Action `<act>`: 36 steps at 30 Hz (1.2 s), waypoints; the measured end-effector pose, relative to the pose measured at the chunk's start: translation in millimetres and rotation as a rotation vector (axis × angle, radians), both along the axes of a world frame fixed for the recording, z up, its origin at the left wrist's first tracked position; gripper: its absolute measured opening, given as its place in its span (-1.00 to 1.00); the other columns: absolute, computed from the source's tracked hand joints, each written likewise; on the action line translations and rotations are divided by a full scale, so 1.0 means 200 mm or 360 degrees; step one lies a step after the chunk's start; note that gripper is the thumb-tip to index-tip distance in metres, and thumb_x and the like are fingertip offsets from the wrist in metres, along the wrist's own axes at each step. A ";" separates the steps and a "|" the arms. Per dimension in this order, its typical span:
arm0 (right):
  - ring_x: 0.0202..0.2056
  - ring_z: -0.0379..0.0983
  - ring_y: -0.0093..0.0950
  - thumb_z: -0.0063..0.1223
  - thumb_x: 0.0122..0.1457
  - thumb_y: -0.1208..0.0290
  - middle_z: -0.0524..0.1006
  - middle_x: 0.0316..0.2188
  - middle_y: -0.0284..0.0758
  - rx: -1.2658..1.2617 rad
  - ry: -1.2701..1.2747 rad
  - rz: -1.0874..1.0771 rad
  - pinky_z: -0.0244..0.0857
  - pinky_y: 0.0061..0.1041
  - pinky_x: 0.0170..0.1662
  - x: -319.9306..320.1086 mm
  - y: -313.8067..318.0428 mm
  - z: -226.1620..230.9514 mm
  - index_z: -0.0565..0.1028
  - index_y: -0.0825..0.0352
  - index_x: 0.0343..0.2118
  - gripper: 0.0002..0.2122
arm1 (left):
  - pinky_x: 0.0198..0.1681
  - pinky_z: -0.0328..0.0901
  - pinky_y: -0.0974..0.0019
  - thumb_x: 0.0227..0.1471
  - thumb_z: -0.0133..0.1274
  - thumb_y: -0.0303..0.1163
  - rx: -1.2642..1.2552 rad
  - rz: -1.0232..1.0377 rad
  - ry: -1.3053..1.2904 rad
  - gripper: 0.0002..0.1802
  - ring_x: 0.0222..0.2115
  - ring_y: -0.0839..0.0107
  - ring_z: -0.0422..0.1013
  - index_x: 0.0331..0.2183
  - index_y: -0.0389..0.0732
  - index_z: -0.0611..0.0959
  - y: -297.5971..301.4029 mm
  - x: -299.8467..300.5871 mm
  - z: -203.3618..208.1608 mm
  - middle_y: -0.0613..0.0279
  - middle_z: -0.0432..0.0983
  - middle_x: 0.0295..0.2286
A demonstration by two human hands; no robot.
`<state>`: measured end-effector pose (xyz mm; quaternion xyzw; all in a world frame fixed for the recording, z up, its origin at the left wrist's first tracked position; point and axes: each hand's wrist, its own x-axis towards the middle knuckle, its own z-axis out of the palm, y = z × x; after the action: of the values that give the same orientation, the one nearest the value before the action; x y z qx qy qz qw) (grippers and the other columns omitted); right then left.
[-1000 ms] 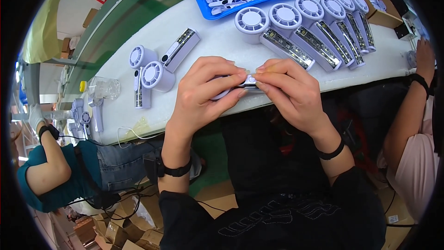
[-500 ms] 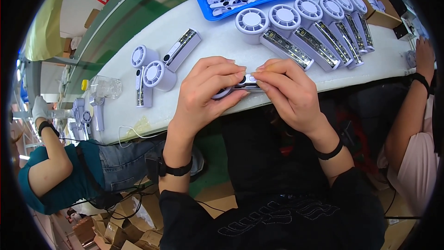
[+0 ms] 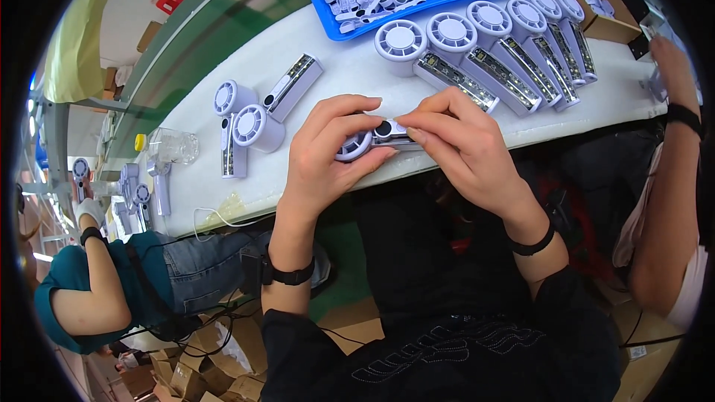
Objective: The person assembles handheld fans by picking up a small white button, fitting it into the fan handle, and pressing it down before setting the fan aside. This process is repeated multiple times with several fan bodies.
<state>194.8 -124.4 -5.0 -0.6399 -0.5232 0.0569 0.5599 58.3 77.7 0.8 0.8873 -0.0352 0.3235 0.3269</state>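
Note:
Near the table's front edge, my left hand (image 3: 316,149) is closed round the head of a pale lilac handheld fan (image 3: 355,147), thumb below and fingers above. The fan lies sideways, with its handle toward my right hand (image 3: 477,152). My right thumb and fingers are pinched together on the handle, beside a small pale panel (image 3: 392,129) with a dark round spot. Most of the handle is hidden under these fingers. Left of my hands, two fans (image 3: 258,128) and another handle (image 3: 294,88) with its circuit board showing lie on the table.
Several open-handled fans (image 3: 453,33) stand in a slanting row at the right. Behind them are a blue tray (image 3: 328,22) of small lilac parts and a cardboard box (image 3: 612,28). A clear bottle (image 3: 175,146) lies at the left. Co-workers sit on both sides.
The fan in my hands has turned so that more of its round head and panel shows. The left co-worker's gloved hand now holds up a fan; the right co-worker's arm has moved.

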 end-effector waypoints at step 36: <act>-0.06 0.66 -0.21 0.31 0.26 0.59 0.75 -0.12 -0.19 0.0084 -0.0002 -0.0061 0.48 -0.29 0.05 -0.02 0.03 0.00 0.73 0.42 -0.07 -0.80 | -0.01 0.51 0.13 -0.16 0.54 -0.53 0.0011 -0.0060 -0.0117 -0.29 -0.09 0.09 0.63 0.09 -0.28 0.65 0.00 0.01 -0.01 0.06 0.73 -0.19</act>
<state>190.9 -118.9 -4.2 -0.6350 -0.5124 0.0319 0.5772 60.1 76.7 -2.0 0.8751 -0.0650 0.3494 0.3284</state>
